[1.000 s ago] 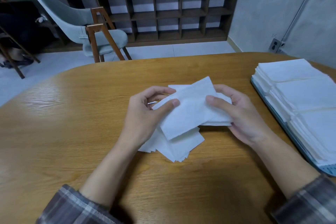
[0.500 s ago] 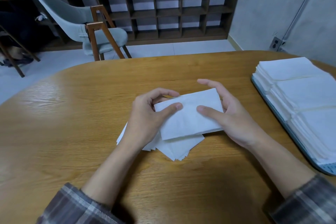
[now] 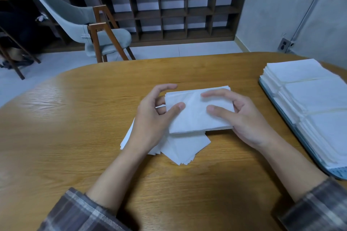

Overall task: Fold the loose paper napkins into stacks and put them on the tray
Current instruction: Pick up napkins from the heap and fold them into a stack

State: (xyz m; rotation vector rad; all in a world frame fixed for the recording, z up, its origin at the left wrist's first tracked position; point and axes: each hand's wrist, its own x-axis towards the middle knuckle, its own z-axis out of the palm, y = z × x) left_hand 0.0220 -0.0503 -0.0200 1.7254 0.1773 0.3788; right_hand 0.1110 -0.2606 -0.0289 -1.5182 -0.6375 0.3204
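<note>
From the head view, a person sits at a light wooden tabletop [image 3: 75, 127] with both forearms reaching forward out of rolled plaid sleeves [image 3: 78, 212]. Between the hands, just above the tabletop's middle, is a folded napkin [image 3: 195, 112], a white rectangle several layers thick and tilted slightly. The left hand [image 3: 150, 120] pinches its left end: the thumb lies on top near the corner, and the curled fingers [image 3: 163, 88] arch round the far left edge. The right hand [image 3: 242, 118] holds the right end, with its thumb and forefinger pressed on the upper face and the other fingers curled at the right edge; I cannot tell how far they reach underneath. Below this napkin, partly hidden by it and the left hand, a fanned pile of loose napkins [image 3: 185, 148] lies flat on the tabletop with its corners pointing toward the person. Well apart at the right edge is a blue-grey tray [image 3: 338, 172], which carries neat stacks of folded napkins [image 3: 315, 103] set close in a row. Beyond the tabletop stand a grey upholstered chair [image 3: 90, 30] with wooden legs and a dark cubby shelf [image 3: 178, 11] with plant pots on top.
</note>
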